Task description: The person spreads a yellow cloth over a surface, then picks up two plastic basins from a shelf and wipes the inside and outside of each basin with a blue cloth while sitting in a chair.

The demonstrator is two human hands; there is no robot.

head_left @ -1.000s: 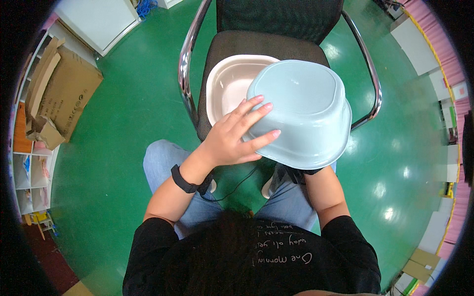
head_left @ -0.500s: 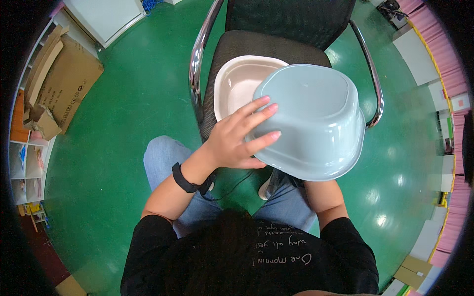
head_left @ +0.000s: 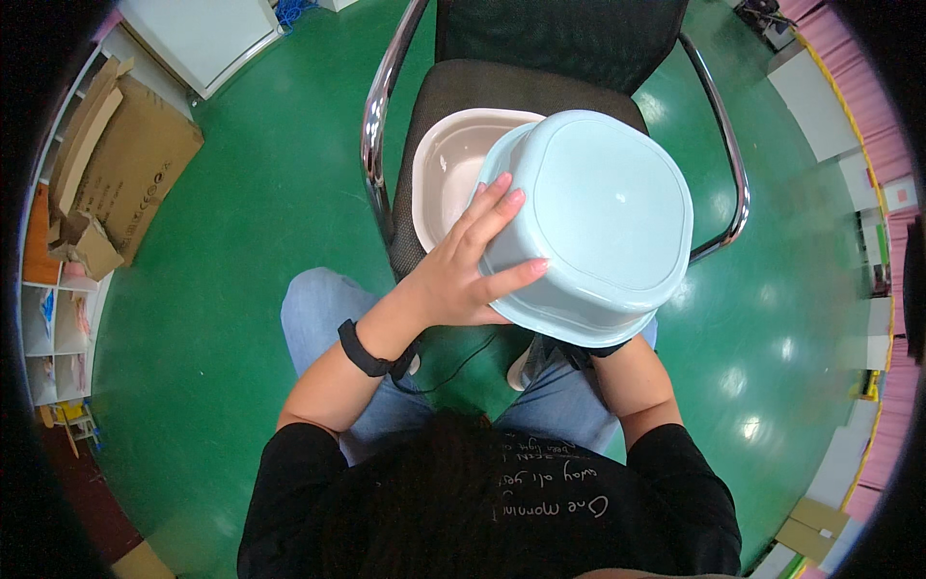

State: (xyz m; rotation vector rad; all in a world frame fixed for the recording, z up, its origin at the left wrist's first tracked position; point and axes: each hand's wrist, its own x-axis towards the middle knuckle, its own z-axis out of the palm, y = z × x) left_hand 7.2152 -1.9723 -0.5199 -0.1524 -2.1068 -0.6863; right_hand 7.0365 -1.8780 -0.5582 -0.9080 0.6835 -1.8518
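A light blue plastic basin (head_left: pixel 608 203) is held bottom side up and tilted over the chair, its underside facing me. My left hand (head_left: pixel 463 256) grips its left side, fingers spread over the outer wall by the rim. The right forearm (head_left: pixel 632 381) reaches up under the near edge of the basin, and the basin hides my right hand, so its fingers cannot be seen. Behind and left of the blue basin, a pale pink basin (head_left: pixel 446 174) rests open side up on the chair seat, partly covered from view.
A black chair (head_left: pixel 511 85) with chrome armrests (head_left: pixel 376 125) stands in front of me on a green floor (head_left: pixel 222 222). At far left are an opened cardboard box (head_left: pixel 145 154) and white shelves (head_left: pixel 58 333). A thin black cable (head_left: pixel 458 362) lies between my feet.
The blue basin has turned in my hands, so its bottom faces me more squarely and its near wall shows less. My left hand keeps nearly the same place on it.
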